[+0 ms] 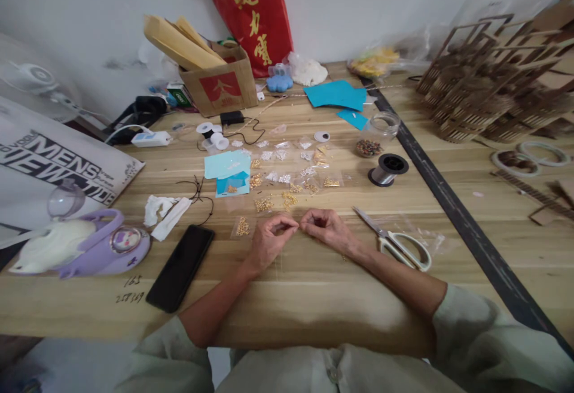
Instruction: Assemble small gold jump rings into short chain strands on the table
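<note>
My left hand and my right hand are both closed in a pinch, their fingertips almost meeting above the wooden table. Below my left hand a faint, thin thread hangs down. Whatever is between the right fingertips is too small to make out. Just beyond the hands lie small gold beads and a clear bag of gold beads. Another bag of gold beads lies left of my left hand. Scissors with white handles rest beside my right forearm, blades partly apart.
A black phone lies left of my left forearm. Farther back are a spool of wire, a jar of mixed beads, blue cards and a cardboard box. A purple bottle lies at left; woven baskets stand at right.
</note>
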`<state>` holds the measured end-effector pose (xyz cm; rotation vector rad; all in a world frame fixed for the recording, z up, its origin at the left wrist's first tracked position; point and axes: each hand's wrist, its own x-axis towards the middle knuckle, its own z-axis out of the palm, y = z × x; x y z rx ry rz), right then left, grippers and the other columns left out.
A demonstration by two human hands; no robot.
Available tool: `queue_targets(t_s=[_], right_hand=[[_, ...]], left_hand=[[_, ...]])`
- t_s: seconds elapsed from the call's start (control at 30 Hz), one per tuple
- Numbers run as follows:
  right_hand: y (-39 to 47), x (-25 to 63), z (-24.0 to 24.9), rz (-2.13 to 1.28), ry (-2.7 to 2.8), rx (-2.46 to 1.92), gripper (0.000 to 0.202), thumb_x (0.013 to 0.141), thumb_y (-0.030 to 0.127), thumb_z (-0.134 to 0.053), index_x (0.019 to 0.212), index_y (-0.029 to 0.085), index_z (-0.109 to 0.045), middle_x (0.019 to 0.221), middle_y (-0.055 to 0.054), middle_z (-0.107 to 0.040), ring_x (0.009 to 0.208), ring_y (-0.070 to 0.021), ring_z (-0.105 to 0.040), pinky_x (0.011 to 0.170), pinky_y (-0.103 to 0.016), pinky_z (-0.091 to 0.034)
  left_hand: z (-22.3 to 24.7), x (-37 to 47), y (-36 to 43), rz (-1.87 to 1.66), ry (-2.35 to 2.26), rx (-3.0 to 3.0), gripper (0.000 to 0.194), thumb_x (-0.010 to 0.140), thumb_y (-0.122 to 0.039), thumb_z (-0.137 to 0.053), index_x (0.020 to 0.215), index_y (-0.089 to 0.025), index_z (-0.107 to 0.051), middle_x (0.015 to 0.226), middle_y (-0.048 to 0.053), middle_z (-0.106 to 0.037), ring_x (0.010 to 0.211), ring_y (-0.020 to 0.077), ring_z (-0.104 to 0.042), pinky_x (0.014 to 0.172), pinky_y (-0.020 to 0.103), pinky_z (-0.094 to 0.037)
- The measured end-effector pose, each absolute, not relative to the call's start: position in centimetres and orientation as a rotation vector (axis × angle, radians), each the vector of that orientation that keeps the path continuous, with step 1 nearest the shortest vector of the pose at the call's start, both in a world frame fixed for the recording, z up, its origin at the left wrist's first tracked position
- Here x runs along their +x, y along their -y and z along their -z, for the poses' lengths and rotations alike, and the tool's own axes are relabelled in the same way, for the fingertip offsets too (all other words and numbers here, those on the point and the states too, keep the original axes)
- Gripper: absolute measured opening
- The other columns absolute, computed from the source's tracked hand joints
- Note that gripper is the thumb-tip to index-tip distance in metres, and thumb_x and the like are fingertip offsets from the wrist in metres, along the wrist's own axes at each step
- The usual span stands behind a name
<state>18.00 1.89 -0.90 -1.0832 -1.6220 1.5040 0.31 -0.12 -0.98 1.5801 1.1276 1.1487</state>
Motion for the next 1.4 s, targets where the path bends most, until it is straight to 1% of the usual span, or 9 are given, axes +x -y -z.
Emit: queue_targets(t_s=[0.23, 0.33, 0.53, 0.67, 0.8, 1.03, 1.2, 1.4], right_hand=[[-1.9, 17.9, 0.9, -1.545, 1.580, -1.101, 0.019, 0.074, 0.034, -0.063, 0.071, 0.015, -0.061, 0.055, 0.005, -0.049, 0.047, -0.0064, -0.036, 0.046, -0.021, -0.028], [-1.9, 17.8, 0.9, -1.538, 1.586, -1.096, 0.018, 0.073, 0.032, -0.063, 0.071, 0.015, -0.061, 0.057, 0.004, -0.051, 0.048, -0.0067, -0.038, 0.047, -0.021, -0.029], [-1.7, 17.9, 1.1, -1.456, 1.642, -1.103, 0.017, 0.075, 0.031, -0.061, 0.072, 0.014, -0.062, 0.065, 0.001, -0.058, 0.056, -0.0089, -0.045, 0.052, -0.021, -0.034], [-1.6, 17.8, 1.1, -1.462, 1.631, -1.092, 0.017, 0.076, 0.032, -0.060, 0.072, 0.015, -0.062, 0.065, 0.000, -0.059, 0.057, -0.0097, -0.047, 0.053, -0.022, -0.035], [-1.6, 17.8, 1.0, -1.463, 1.635, -1.090, 0.018, 0.076, 0.032, -0.061, 0.072, 0.015, -0.062, 0.066, 0.000, -0.060, 0.059, -0.0105, -0.049, 0.054, -0.022, -0.037], [-1.6, 17.8, 1.2, -1.457, 1.645, -1.105, 0.020, 0.076, 0.034, -0.060, 0.073, 0.014, -0.062, 0.065, 0.000, -0.058, 0.057, -0.0099, -0.045, 0.053, -0.023, -0.034], [-1.6, 17.7, 1.0, -1.468, 1.633, -1.127, 0.021, 0.074, 0.035, -0.062, 0.071, 0.014, -0.062, 0.063, 0.001, -0.057, 0.056, -0.0097, -0.045, 0.052, -0.022, -0.034], [-1.7, 17.7, 0.9, -1.522, 1.611, -1.121, 0.019, 0.072, 0.033, -0.063, 0.070, 0.014, -0.061, 0.060, 0.002, -0.055, 0.051, -0.0072, -0.040, 0.048, -0.020, -0.030]], left_hand=[[0.7, 0.4, 0.3, -1.152, -1.187, 1.677, 0.003, 0.074, -0.012, -0.065, 0.073, -0.015, -0.067, 0.075, 0.004, -0.067, 0.070, 0.0127, -0.062, 0.065, 0.022, -0.051], [0.5, 0.4, 0.3, -1.151, -1.211, 1.744, 0.005, 0.074, -0.011, -0.064, 0.072, -0.015, -0.066, 0.073, 0.003, -0.066, 0.069, 0.0124, -0.061, 0.064, 0.022, -0.050], [0.4, 0.4, 0.3, -1.140, -1.240, 1.801, 0.007, 0.073, -0.010, -0.062, 0.070, -0.015, -0.064, 0.069, 0.002, -0.064, 0.065, 0.0112, -0.060, 0.060, 0.020, -0.050], [0.5, 0.4, 0.3, -1.127, -1.251, 1.823, 0.007, 0.073, -0.009, -0.061, 0.071, -0.016, -0.064, 0.069, 0.002, -0.065, 0.066, 0.0117, -0.061, 0.062, 0.021, -0.051], [0.7, 0.5, 0.4, -1.118, -1.262, 1.776, 0.008, 0.073, -0.009, -0.061, 0.077, -0.016, -0.063, 0.074, 0.002, -0.066, 0.069, 0.0120, -0.063, 0.066, 0.021, -0.054], [1.0, 0.6, 0.5, -1.102, -1.265, 1.796, 0.012, 0.074, -0.008, -0.061, 0.082, -0.016, -0.063, 0.077, 0.003, -0.067, 0.070, 0.0126, -0.065, 0.066, 0.022, -0.054], [1.2, 0.7, 0.5, -1.132, -1.242, 1.843, 0.013, 0.074, -0.007, -0.059, 0.084, -0.016, -0.063, 0.076, 0.003, -0.067, 0.070, 0.0124, -0.065, 0.068, 0.022, -0.054], [1.5, 0.7, 0.5, -1.139, -1.247, 1.884, 0.014, 0.075, -0.008, -0.059, 0.084, -0.017, -0.063, 0.077, 0.002, -0.068, 0.070, 0.0126, -0.065, 0.068, 0.023, -0.054]])
